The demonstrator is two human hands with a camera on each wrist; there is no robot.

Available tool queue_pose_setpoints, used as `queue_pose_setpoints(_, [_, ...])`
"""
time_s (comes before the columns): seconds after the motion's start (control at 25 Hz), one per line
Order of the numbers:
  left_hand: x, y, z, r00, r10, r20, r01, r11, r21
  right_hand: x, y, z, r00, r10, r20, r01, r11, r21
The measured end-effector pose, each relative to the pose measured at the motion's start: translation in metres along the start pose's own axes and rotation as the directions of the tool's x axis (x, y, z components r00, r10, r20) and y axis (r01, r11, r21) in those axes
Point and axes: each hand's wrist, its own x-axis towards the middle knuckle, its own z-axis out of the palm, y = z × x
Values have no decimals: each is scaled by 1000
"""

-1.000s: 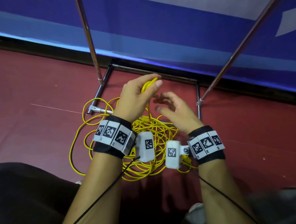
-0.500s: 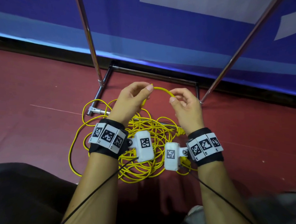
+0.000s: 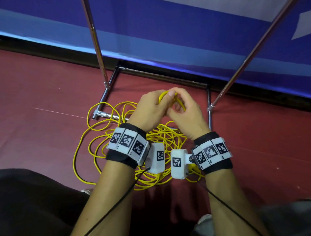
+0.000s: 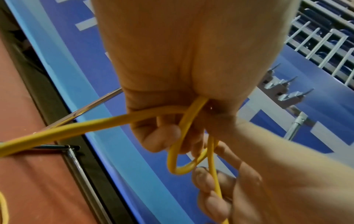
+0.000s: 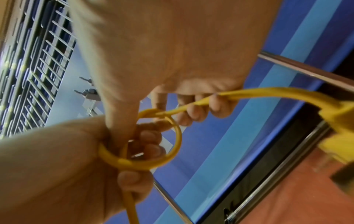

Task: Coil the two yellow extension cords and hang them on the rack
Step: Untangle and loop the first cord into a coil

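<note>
Above the dark red floor (image 3: 36, 135), left hand (image 3: 149, 110) and right hand (image 3: 186, 115) meet, fingers (image 4: 162, 139) curled around a small loop of thin yellow extension cord (image 5: 172, 151). Remaining cord lies tangled (image 3: 97, 147) across the chrome rack's base (image 3: 107, 114). Wristbands (image 3: 127, 143) carry black-and-white square codes, apparently without readable words.

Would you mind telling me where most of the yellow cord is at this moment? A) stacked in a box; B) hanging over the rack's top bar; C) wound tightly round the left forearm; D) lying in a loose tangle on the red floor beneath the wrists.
D: the yellow cord lies spread in loose loops on the red floor, with only a small loop held up by both hands.
</note>
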Motion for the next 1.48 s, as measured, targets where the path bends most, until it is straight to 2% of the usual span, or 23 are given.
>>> queue_pose_setpoints(0.08, [1, -1, 2, 991, -2, -136, 0, 1000, -15, 2, 3, -3, 994, 54, -95, -57, 998, -34])
queue_pose_setpoints(0.16, [4, -5, -3, 970, -17, -242, -8, 995, -100, 1, 10, -9, 987, 103, -124, -120, 983, -140])
queue_pose_setpoints(0.24, [4, -14, -14, 951, -75, -301, 38, 991, -128, -1, 19, -15, 986, 121, -117, -147, 958, -247])
queue_pose_setpoints(0.28, [4, -22, -20, 953, -126, -274, 92, 987, -132, -2, 21, -18, 988, 113, -103, -138, 952, -273])
queue_pose_setpoints(0.4, [0, -40, -31, 960, -269, -78, 255, 955, -152, -4, 21, -21, 996, 58, -67, -78, 936, -344])
queue_pose_setpoints(0.44, [0, -42, -31, 966, -254, -49, 249, 964, -89, -4, 19, -21, 998, 41, -37, -52, 929, -366])
queue_pose_setpoints(0.48, [0, -38, -30, 978, -206, -17, 207, 977, 45, -4, 18, -20, 1000, 20, 1, -18, 925, -379])
queue_pose_setpoints(0.56, [-1, -23, -19, 993, -109, 39, 91, 943, 321, -3, 14, -16, 999, -35, 41, 48, 922, -384])
queue_pose_setpoints(0.6, [-1, -14, -13, 997, -66, 43, 44, 921, 386, -2, 12, -14, 998, -57, 39, 68, 924, -377])
queue_pose_setpoints(0.68, [-2, -4, -6, 999, -12, 41, -4, 927, 374, -3, 6, -12, 997, -52, 58, 66, 957, -282])
queue_pose_setpoints(0.8, [-4, 2, -2, 999, 35, 16, -38, 956, 291, -6, -4, -15, 989, 46, 139, -35, 996, -76])
queue_pose_setpoints(0.96, [-4, 7, -10, 979, 78, -188, -69, 996, 54, -1, 0, -15, 1000, 11, 25, -4, 973, -232])
queue_pose_setpoints(1.08, [-3, -7, -20, 950, 62, -305, -46, 997, 58, -1, 7, -8, 997, -40, -64, 22, 963, -269])
queue_pose_setpoints(1.16, [-1, -19, -21, 945, 33, -326, -25, 999, 27, -1, 13, -5, 990, -122, -75, 98, 959, -265])
queue_pose_setpoints(1.28, [1, -38, -27, 965, -102, -241, 91, 994, -55, -1, 18, -6, 980, -176, -87, 150, 956, -252])
queue_pose_setpoints(1.36, [0, -44, -32, 977, -182, -110, 190, 980, 64, -2, 20, -8, 979, -191, -69, 165, 945, -282])
queue_pose_setpoints(1.4, [-1, -41, -31, 981, -189, -53, 195, 968, 160, -2, 20, -9, 978, -203, -54, 177, 936, -306])
queue_pose_setpoints(1.48, [-2, -27, -23, 989, -142, 41, 120, 932, 342, -3, 18, -8, 970, -242, -32, 214, 907, -362])
